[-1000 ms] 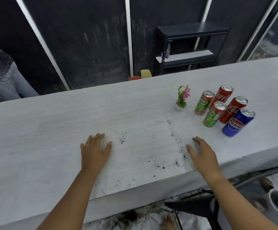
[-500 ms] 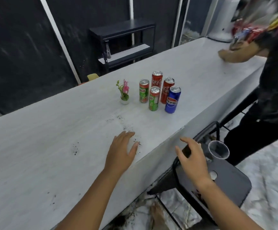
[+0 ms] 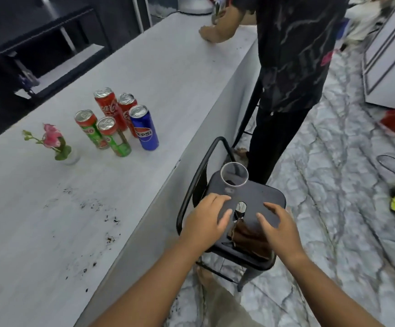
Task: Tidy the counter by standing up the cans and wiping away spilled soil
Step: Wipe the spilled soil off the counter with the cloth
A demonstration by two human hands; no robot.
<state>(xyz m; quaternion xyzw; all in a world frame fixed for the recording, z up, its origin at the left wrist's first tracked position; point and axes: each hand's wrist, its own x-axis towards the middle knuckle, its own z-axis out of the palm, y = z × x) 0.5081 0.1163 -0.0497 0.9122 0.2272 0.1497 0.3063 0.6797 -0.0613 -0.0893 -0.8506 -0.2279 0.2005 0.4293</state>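
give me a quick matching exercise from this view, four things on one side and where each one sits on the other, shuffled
Things:
1. blue Pepsi can
2. clear plastic cup
3. brown cloth
4. dark spilled soil

Places:
A. scattered over the white counter
B. lying at the near end of the black metal chair seat
C. standing upright among the other cans on the counter
D. standing upright at the far end of the chair seat

Pairs: 1-C, 2-D, 3-B, 4-A

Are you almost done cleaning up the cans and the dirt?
Halfway. Done: all five cans stand upright on the counter. In hand: nothing yet; the left hand and right hand hover open over the stool, near a brown cloth. Left: soil specks lie scattered on the counter, unwiped.
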